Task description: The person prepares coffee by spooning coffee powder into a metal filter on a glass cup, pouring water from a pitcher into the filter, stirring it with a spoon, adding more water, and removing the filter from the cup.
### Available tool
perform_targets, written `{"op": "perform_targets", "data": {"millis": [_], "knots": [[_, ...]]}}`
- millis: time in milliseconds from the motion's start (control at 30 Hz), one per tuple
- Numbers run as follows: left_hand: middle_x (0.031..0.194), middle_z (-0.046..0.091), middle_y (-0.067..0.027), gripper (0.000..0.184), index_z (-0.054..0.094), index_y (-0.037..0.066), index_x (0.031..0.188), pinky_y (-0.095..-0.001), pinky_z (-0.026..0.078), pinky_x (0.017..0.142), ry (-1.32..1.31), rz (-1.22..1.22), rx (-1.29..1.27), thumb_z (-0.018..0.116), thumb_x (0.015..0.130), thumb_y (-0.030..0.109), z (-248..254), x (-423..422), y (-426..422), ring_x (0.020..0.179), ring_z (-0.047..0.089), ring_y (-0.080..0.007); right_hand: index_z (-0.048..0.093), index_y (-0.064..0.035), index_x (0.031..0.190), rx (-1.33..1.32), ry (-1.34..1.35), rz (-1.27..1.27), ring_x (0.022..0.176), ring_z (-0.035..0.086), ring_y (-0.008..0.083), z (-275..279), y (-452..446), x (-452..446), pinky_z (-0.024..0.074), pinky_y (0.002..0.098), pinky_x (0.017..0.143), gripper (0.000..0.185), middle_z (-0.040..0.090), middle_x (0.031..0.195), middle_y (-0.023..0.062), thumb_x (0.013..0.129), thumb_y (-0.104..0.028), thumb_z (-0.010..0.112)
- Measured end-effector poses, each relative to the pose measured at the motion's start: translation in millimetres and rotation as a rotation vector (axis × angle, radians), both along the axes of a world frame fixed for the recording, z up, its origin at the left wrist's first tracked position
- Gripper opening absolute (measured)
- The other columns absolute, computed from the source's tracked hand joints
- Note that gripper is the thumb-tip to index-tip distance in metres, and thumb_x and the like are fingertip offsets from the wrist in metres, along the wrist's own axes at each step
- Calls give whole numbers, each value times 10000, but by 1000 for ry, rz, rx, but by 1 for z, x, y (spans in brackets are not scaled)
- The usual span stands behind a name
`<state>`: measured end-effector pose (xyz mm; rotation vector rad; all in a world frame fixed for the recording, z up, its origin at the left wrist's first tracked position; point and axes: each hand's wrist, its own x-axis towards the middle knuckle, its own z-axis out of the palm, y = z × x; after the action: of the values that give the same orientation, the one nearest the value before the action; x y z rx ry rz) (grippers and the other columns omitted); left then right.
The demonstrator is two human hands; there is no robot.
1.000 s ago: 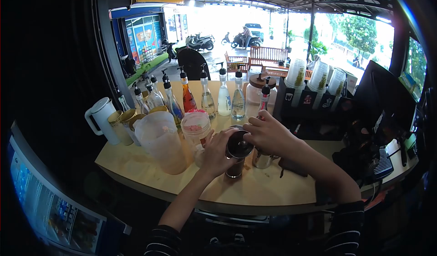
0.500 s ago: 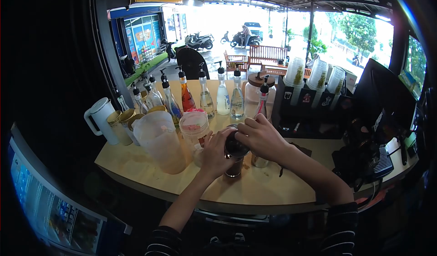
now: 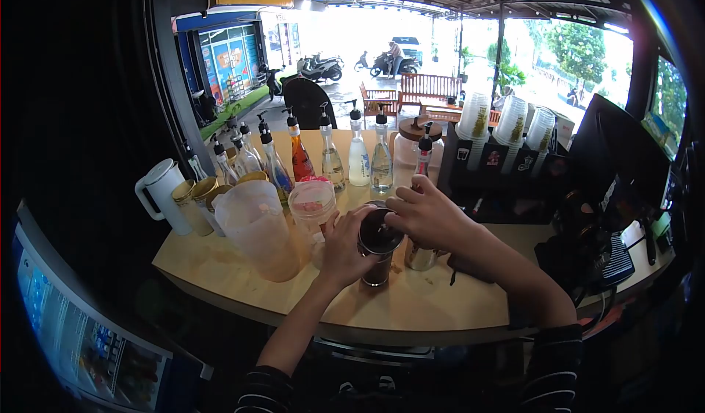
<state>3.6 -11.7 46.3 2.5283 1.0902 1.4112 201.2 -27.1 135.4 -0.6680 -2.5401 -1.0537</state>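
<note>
A clear cup with dark contents [image 3: 376, 270] stands on the counter, its round dark top tilted into view. My left hand [image 3: 347, 245] wraps around the cup's left side, just below the rim. At the rim's right edge my right hand [image 3: 428, 211] has its fingers pinched together. Whatever it grips is too small and hidden to make out. Close behind the right hand stands a shiny metal container [image 3: 420, 257], partly covered by the wrist. Left of the left hand are a clear jar with a pink-edged top [image 3: 312, 201] and a large frosted pitcher [image 3: 258, 229].
Several pump bottles [image 3: 332, 159] line the counter's back. A white jug [image 3: 167, 196] stands at the left end. On the right are a black holder with stacked plastic cups [image 3: 474, 119] and a dark monitor [image 3: 613, 159]. A wooden-lidded jar [image 3: 418, 148] sits behind the hands.
My right hand has shifted slightly right, off the middle of the cup's top, and more of the dark opening shows. My left hand stays around the cup.
</note>
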Motion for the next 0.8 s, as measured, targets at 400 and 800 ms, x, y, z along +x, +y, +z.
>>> {"op": "perform_targets", "data": {"millis": [400,800], "knots": [[1251,540,-72,800,425,135,1300,-513,250,1076,21,21,5,810,607,242,-1,-4,0,1175,527,-251,581,-152,791,25,-44,20,911,550,140,-1,-1,-2,391,362,905,53,561,896,-20,752,-165,614],[1214,558,-64,788,444,121,1273,-516,253,1069,-24,18,-15,829,607,290,-1,-4,0,1153,544,-240,575,-131,828,-3,1,28,900,539,143,-11,-9,-9,386,388,921,97,533,887,-18,748,-165,619]]}}
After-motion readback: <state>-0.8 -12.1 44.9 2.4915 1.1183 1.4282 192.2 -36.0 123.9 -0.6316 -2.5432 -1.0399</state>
